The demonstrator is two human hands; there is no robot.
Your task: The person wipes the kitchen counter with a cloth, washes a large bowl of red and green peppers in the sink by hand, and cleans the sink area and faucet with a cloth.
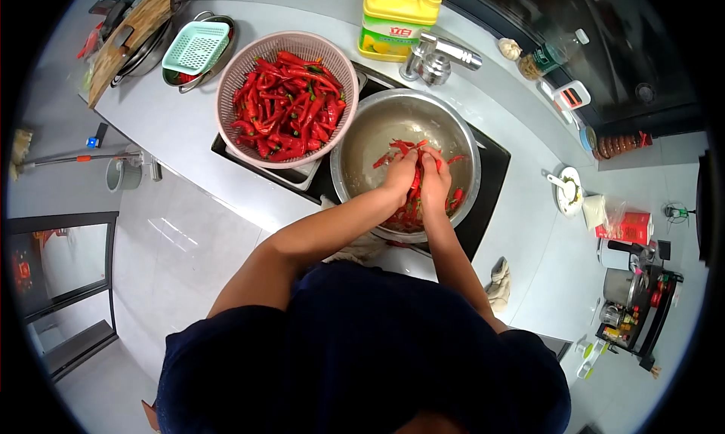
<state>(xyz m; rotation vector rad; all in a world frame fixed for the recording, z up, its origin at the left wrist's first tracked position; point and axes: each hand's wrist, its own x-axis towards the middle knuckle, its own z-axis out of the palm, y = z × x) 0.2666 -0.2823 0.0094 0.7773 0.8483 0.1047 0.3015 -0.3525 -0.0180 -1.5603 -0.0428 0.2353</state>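
Both my hands are inside a large stainless steel basin (368, 122) with water in it. My left hand (401, 176) and my right hand (436, 176) are side by side, closed around a bunch of red chili peppers (416, 188). More red chilies lie in the basin below and beside my hands, some with green stems. To the left of the basin, a pink plastic colander (225, 103) is heaped with red chilies (289, 103). A chrome faucet (433, 66) stands behind the basin. Parts of my fingers are hidden by the chilies and each other.
A yellow detergent jug (393, 23) stands behind the faucet. At the back left, a mint-green basket (197, 48) rests over a metal colander, near a wooden cutting board (133, 43). A cloth (499, 287) and a white plate with a spoon (569, 199) are on the right.
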